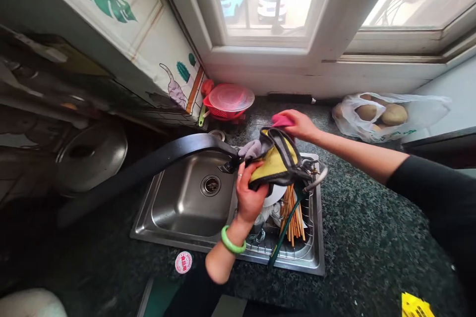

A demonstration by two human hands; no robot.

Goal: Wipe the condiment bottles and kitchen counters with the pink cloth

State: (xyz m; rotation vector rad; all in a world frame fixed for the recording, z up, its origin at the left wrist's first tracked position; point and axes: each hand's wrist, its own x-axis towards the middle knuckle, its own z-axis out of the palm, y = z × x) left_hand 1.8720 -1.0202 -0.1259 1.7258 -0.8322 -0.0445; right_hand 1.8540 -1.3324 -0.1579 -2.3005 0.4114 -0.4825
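Note:
A yellow cloth bag [273, 164] with black trim and grey parts is up over the right half of the sink. Its near left side is in the grip of my left hand [251, 195], which wears a green bangle [233, 240]. Beyond the bag, my right hand [297, 125] has its fingers closed on a pink cloth [281, 121]. Grey fabric [253, 149] bunches up beside my left fingers. From the bag's left side a long black strap-like band [178, 151] arcs out over the sink, its far end blurred.
The steel sink basin [186, 208] lies left, with a drain. A rack below the bag holds chopsticks [293, 220], a green-handled utensil [284, 233] and dishes. A red basket [226, 111], a black comb-like object [290, 98] and a bag of potatoes [386, 114] stand by the window.

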